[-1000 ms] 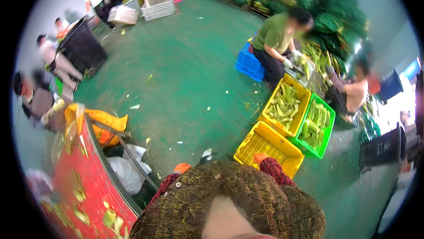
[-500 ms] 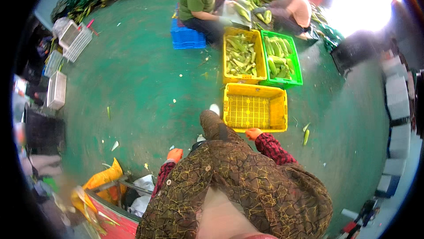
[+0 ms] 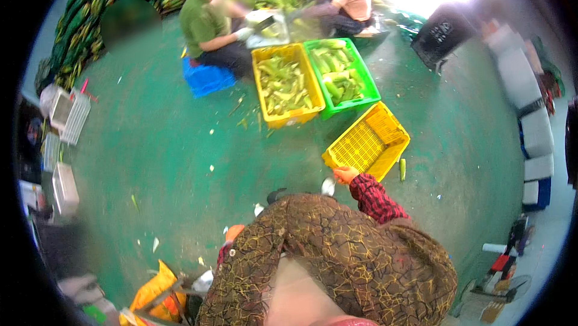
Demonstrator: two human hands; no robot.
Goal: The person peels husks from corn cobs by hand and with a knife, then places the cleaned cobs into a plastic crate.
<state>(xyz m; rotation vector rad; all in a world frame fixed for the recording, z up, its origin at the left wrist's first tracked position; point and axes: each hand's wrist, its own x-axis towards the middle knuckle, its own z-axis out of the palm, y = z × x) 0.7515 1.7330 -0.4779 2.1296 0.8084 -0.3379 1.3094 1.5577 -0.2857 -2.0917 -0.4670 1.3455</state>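
Note:
My right hand (image 3: 344, 175), in an orange glove, grips the near corner of an empty yellow crate (image 3: 398, 130), which sits askew on the green floor. My left hand (image 3: 235, 232), also orange-gloved, hangs low beside my patterned brown garment (image 3: 337, 235), its fingers mostly hidden. Beyond the empty crate stand a yellow crate (image 3: 259, 85) full of pale green leafy pieces and a green crate (image 3: 370, 88) holding several corn ears (image 3: 337, 82). A single ear (image 3: 402, 169) lies on the floor right of the empty crate.
Two seated people (image 3: 201, 28) (image 3: 355, 0) work at the back before netted corn piles (image 3: 78, 18). A blue crate (image 3: 205, 79) is under one. Also around: a black bin (image 3: 439, 34), white crates (image 3: 65, 187) at left, white boxes (image 3: 536, 130) at right, orange sack (image 3: 150, 290) low left.
My view has swung rightward. My right hand has taken hold of the empty yellow crate, which has turned askew and parted from the filled crates.

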